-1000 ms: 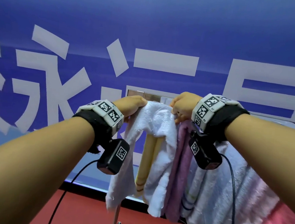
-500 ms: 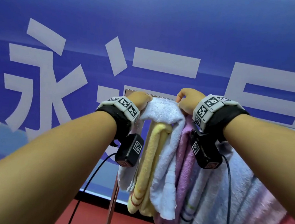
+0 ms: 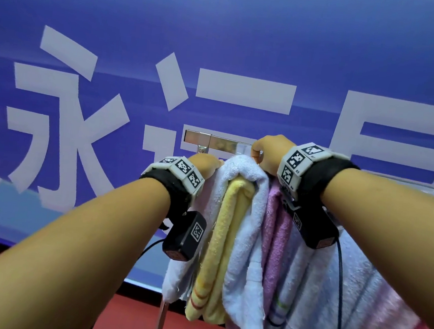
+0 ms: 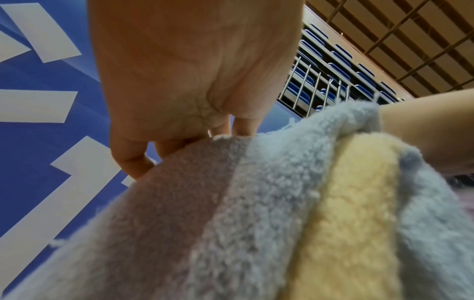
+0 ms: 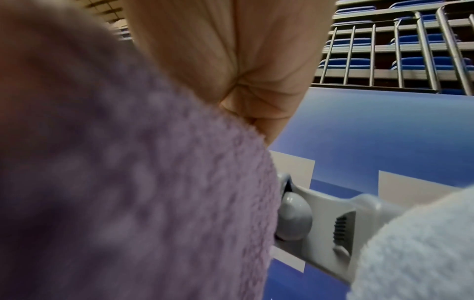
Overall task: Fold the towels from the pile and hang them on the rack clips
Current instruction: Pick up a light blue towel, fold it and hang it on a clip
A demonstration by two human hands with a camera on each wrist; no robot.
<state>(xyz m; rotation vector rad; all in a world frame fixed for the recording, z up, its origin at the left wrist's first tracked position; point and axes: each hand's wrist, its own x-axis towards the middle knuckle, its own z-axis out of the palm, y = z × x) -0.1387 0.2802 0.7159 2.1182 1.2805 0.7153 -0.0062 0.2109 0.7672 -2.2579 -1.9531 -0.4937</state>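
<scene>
A white towel (image 3: pixel 247 219) hangs folded over a yellow towel (image 3: pixel 223 230) just under the metal rack bar (image 3: pixel 220 142). My left hand (image 3: pixel 204 163) grips the white towel's top left edge; in the left wrist view its fingers (image 4: pixel 133 162) curl over the white towel (image 4: pixel 269 162), beside the yellow towel (image 4: pixel 354 192). My right hand (image 3: pixel 264 155) is curled at the towel's top right, thumb against what looks like a small metal clip on the bar. In the right wrist view my right hand's (image 5: pixel 251 105) fingertips are hidden.
A lilac towel (image 3: pixel 276 222) hangs right of the white one, held by a grey clip (image 5: pixel 295 219). More white and pink towels (image 3: pixel 356 294) hang further right. A blue banner (image 3: pixel 115 50) fills the background. The rack's upright post (image 3: pixel 161 319) stands over red floor.
My left hand slid right along the towel's top, bunching the white towel closely round the yellow one. My right hand rose from the towel's corner to the bar.
</scene>
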